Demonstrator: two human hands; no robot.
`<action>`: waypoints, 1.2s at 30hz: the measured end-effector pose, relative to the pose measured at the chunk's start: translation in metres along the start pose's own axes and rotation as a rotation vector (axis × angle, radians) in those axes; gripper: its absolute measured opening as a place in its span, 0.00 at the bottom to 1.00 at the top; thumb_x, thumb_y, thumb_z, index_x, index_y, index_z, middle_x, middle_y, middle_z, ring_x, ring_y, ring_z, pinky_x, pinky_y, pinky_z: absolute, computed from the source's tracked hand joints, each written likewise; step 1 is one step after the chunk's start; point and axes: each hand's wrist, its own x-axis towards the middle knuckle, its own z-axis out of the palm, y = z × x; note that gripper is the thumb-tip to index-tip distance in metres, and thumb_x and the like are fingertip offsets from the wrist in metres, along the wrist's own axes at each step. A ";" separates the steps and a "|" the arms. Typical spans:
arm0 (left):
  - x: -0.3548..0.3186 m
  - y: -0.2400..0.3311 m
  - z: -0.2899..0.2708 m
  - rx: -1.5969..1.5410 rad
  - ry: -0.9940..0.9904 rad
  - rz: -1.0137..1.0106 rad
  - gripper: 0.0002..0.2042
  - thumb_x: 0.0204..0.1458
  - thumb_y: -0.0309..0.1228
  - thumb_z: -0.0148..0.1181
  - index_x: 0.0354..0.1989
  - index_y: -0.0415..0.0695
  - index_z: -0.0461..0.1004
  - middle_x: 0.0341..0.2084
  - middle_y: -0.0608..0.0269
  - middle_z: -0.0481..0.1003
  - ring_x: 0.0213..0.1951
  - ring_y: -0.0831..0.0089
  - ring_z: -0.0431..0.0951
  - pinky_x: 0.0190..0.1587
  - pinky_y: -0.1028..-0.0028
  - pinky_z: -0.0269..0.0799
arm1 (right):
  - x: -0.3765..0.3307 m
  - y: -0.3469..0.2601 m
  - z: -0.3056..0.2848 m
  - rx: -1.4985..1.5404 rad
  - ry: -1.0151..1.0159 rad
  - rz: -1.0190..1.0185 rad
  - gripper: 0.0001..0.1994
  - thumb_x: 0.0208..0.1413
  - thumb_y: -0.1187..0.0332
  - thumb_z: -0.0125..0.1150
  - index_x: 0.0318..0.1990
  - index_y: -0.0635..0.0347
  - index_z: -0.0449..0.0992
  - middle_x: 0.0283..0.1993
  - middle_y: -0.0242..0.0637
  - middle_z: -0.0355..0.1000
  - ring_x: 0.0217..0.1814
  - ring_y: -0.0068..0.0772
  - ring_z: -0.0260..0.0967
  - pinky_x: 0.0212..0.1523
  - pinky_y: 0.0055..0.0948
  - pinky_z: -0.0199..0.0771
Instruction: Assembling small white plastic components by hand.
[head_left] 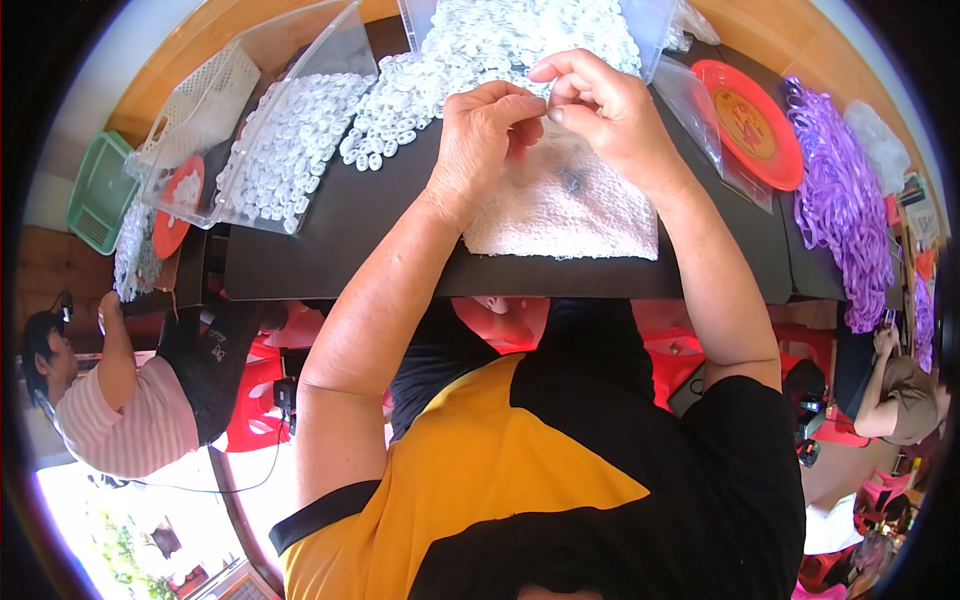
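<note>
Noted at far left a green basket (pixel 103 195), plus a seated co-worker (pixel 135 410) in a striped shirt. Found next a red plate (pixel 170 235), then a white mesh basket (pixel 215 90). Observed a clear tub (pixel 335 40) loaded with small white oval pieces (pixel 295 140), set on a dark table (pixel 330 240). Recorded more of the same in a loose heap (pixel 390 110) just beyond the left hand (pixel 480 135). Found that hand with thumb and fingertips drawn together. Saw a second tub (pixel 655 35) of pieces behind, and a pale towel (pixel 560 230) below the hands. Found the right hand (pixel 612 115) with index finger bent and thumb close to the left fingertips. Could not tell the contents, if any, of either pinch. Noted rightward a clear bag (pixel 690 105), an orange-red plate (pixel 715 80) and a pile of purple ribbon (pixel 840 190).
</note>
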 end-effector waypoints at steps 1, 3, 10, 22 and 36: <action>0.000 0.000 -0.001 -0.045 -0.008 -0.013 0.07 0.52 0.28 0.56 0.30 0.36 0.76 0.20 0.63 0.73 0.22 0.78 0.70 0.25 0.79 0.64 | 0.000 0.000 0.001 0.005 0.007 -0.010 0.16 0.46 0.84 0.54 0.43 0.58 0.73 0.19 0.28 0.61 0.23 0.19 0.59 0.27 0.22 0.64; 0.001 0.000 -0.001 -0.091 -0.015 -0.027 0.07 0.52 0.28 0.56 0.29 0.36 0.76 0.20 0.63 0.72 0.22 0.78 0.69 0.25 0.79 0.64 | 0.000 0.000 0.001 0.009 0.013 -0.020 0.16 0.46 0.84 0.54 0.43 0.58 0.73 0.19 0.28 0.61 0.23 0.19 0.60 0.28 0.21 0.64; 0.000 0.000 0.001 0.059 0.057 0.049 0.08 0.51 0.29 0.57 0.28 0.36 0.76 0.18 0.65 0.72 0.20 0.79 0.68 0.25 0.80 0.62 | 0.000 0.001 0.003 0.004 0.029 -0.040 0.18 0.46 0.84 0.55 0.45 0.58 0.72 0.21 0.30 0.66 0.25 0.19 0.65 0.30 0.21 0.67; 0.000 -0.005 -0.001 0.365 -0.009 0.245 0.07 0.51 0.29 0.57 0.34 0.39 0.78 0.23 0.68 0.74 0.26 0.84 0.69 0.29 0.83 0.64 | 0.000 0.001 -0.003 0.049 0.020 0.028 0.18 0.47 0.86 0.53 0.46 0.58 0.72 0.23 0.29 0.66 0.27 0.19 0.65 0.32 0.20 0.67; 0.007 -0.004 -0.008 0.141 0.087 0.062 0.06 0.48 0.26 0.58 0.30 0.35 0.76 0.19 0.66 0.72 0.22 0.79 0.69 0.26 0.79 0.65 | 0.001 0.009 -0.004 0.092 0.005 0.082 0.18 0.47 0.84 0.54 0.46 0.60 0.70 0.25 0.27 0.66 0.28 0.14 0.63 0.31 0.16 0.64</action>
